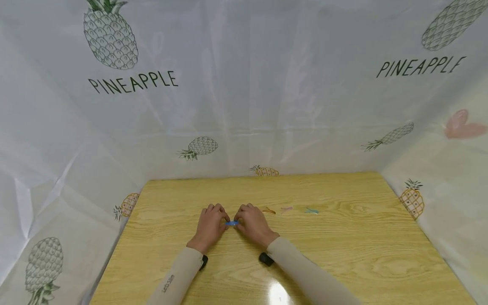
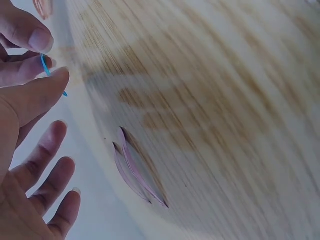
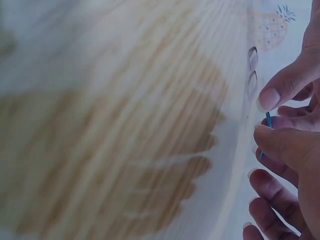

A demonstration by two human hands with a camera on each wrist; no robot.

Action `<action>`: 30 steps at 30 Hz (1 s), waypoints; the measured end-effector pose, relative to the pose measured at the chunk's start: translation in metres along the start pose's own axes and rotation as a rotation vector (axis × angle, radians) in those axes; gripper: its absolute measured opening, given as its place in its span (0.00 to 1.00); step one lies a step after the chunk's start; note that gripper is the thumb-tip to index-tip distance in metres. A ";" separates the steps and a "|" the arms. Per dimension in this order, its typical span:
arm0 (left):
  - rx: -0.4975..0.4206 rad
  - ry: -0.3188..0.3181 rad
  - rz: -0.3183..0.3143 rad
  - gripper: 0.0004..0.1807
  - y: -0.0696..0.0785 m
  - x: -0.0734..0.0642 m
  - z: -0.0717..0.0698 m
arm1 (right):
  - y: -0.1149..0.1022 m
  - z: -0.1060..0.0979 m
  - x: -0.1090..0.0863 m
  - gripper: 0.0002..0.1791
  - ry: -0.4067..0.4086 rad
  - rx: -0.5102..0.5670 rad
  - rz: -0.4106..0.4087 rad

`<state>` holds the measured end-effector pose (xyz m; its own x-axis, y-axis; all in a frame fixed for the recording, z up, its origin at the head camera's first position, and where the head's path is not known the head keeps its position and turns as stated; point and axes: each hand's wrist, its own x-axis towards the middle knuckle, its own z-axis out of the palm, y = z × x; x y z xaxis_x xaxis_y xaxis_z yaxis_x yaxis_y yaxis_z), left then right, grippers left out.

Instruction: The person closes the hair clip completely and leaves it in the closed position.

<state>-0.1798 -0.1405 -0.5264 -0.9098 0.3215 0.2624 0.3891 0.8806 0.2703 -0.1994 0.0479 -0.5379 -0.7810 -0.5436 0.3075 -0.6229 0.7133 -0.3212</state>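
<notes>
My left hand (image 1: 209, 223) and right hand (image 1: 253, 222) meet over the table, left of its middle. Between them they hold a short, thin blue strip (image 1: 231, 223). Each hand pinches it between thumb and fingertips; in the left wrist view a narrow piece of the strip (image 2: 46, 66) shows between the two thumbs. The right wrist view shows the same strip (image 3: 269, 120) nearly upright, with the other fingers of the lower hand spread apart. Two thin purple strips (image 2: 132, 167) with dark ends lie on the wood near the left hand.
Right of my hands lie a brownish-orange strip (image 1: 269, 211), a pink one (image 1: 286, 208) and a teal one (image 1: 311, 210), in a row on the wooden table (image 1: 343, 254). Pineapple-printed white sheeting (image 1: 267, 106) walls the back and sides. Black devices (image 1: 266, 259) sit at both wrists.
</notes>
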 end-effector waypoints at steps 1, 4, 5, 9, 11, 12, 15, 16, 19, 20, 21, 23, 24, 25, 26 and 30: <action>-0.009 -0.008 -0.003 0.06 -0.001 0.000 0.000 | 0.000 0.001 0.000 0.05 0.003 0.001 -0.002; -0.033 -0.028 -0.009 0.06 -0.004 0.001 0.001 | 0.001 0.004 0.001 0.05 0.010 -0.002 -0.006; -0.037 -0.029 -0.007 0.07 -0.005 0.001 0.002 | 0.001 0.005 0.002 0.05 0.012 -0.001 -0.007; -0.067 -0.043 -0.007 0.06 -0.010 0.001 0.003 | 0.000 0.006 0.004 0.05 0.004 0.005 -0.005; -0.078 -0.055 -0.013 0.06 -0.012 0.001 0.003 | -0.001 0.007 0.005 0.05 -0.004 -0.008 -0.003; -0.083 -0.060 -0.017 0.07 -0.013 0.001 0.003 | -0.002 0.007 0.005 0.05 -0.008 -0.015 -0.002; -0.095 -0.076 -0.024 0.08 -0.016 0.001 0.001 | -0.003 0.007 0.007 0.05 -0.019 -0.039 0.003; -0.098 -0.082 -0.026 0.09 -0.017 0.001 0.000 | -0.003 0.007 0.008 0.05 -0.020 -0.048 0.005; -0.118 -0.099 -0.027 0.09 -0.019 0.001 -0.002 | -0.004 0.008 0.009 0.05 -0.024 -0.062 0.010; -0.122 -0.102 -0.026 0.09 -0.019 0.000 -0.003 | -0.005 0.008 0.010 0.05 -0.025 -0.064 0.011; -0.120 -0.103 -0.024 0.09 -0.020 0.000 -0.003 | -0.005 0.009 0.011 0.05 -0.027 -0.068 0.010; -0.127 -0.104 -0.022 0.09 -0.022 0.000 -0.004 | -0.006 0.009 0.012 0.05 -0.036 -0.074 0.008; -0.131 -0.104 -0.022 0.09 -0.023 0.000 -0.004 | -0.007 0.010 0.013 0.05 -0.042 -0.077 0.008; -0.139 -0.104 -0.021 0.10 -0.025 -0.001 -0.004 | -0.008 0.010 0.014 0.05 -0.047 -0.083 0.009; -0.148 -0.103 -0.022 0.10 -0.026 -0.001 -0.005 | -0.008 0.010 0.014 0.04 -0.052 -0.086 0.011; -0.179 -0.117 -0.028 0.10 -0.029 -0.001 -0.005 | -0.010 0.012 0.017 0.04 -0.069 -0.102 0.037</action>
<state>-0.1895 -0.1678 -0.5297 -0.9270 0.3455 0.1460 0.3737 0.8170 0.4391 -0.2068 0.0268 -0.5402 -0.8066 -0.5430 0.2335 -0.5888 0.7728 -0.2368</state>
